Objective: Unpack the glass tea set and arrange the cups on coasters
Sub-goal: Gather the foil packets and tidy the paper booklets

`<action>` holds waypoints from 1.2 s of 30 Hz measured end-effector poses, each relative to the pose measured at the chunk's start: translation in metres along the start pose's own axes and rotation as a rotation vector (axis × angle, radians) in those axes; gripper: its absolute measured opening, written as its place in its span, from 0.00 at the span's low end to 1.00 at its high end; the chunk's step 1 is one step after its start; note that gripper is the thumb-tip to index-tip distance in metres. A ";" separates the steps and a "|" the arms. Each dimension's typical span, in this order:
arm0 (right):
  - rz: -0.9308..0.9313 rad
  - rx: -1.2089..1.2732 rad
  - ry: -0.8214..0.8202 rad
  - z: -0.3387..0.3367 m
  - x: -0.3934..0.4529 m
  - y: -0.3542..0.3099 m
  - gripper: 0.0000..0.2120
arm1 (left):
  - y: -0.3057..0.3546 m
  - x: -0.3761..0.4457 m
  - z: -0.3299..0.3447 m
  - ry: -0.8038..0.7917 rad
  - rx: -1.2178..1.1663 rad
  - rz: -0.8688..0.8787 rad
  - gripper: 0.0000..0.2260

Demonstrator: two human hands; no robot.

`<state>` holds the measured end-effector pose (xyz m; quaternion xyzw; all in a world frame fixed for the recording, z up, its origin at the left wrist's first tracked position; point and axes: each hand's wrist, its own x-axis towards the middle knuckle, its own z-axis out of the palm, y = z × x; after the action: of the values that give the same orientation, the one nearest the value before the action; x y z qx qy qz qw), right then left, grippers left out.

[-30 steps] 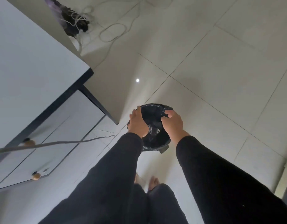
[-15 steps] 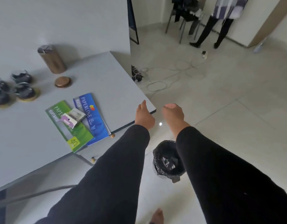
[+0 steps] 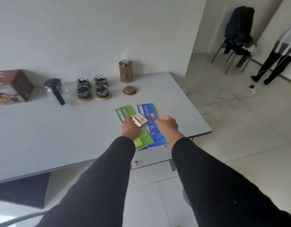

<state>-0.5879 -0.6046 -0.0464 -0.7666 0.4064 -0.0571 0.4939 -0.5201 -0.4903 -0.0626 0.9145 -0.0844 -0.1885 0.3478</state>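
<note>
Seen from my remote post: both black-sleeved arms reach over the near right part of the grey table (image 3: 43, 136). The left hand (image 3: 131, 128) has its fingers curled around a small white packet (image 3: 140, 120), which lies over a green booklet (image 3: 142, 136) and the edge of a blue booklet (image 3: 152, 126); the two booklets lie side by side, their near ends at the table's near edge. The right hand (image 3: 167, 124) sits loosely curled above the blue booklet, and I cannot tell whether it touches it.

Toward the far side stand four glass cups (image 3: 91, 86) in a two-by-two block, dark material inside each. The near pair stand on round wooden coasters (image 3: 83, 98); under the far pair I cannot make out coasters. Just left of them is a glass teapot (image 3: 52, 86) with a black handle pointing toward me, and farther left a brown printed box (image 3: 10, 86). Right of the cups are a bronze canister (image 3: 125, 71) and, nearer, its round lid (image 3: 129, 90) flat on the table.

At far right, a chair (image 3: 236, 38) draped with dark clothes, and a person's legs (image 3: 272, 68) beside it.
</note>
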 end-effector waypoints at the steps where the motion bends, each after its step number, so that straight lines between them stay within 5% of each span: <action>1: -0.011 -0.038 -0.019 0.011 0.000 -0.002 0.15 | -0.011 0.004 -0.005 -0.003 -0.023 -0.047 0.22; 9: -0.007 -0.201 -0.118 0.072 0.057 -0.012 0.17 | -0.052 0.060 -0.011 -0.052 -0.172 -0.292 0.23; 19: 0.104 -0.447 -0.172 0.135 0.147 -0.006 0.41 | -0.054 0.131 0.008 -0.022 -0.276 -0.435 0.20; 30: 0.100 -0.719 -0.210 0.168 0.161 -0.017 0.37 | -0.067 0.157 0.016 -0.013 -0.314 -0.522 0.21; 36: 0.157 -0.536 -0.128 0.166 0.149 -0.018 0.45 | -0.075 0.156 0.018 -0.031 -0.366 -0.488 0.25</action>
<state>-0.3975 -0.5841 -0.1628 -0.8380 0.4331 0.1393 0.3014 -0.3833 -0.4901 -0.1698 0.8270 0.1679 -0.2923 0.4500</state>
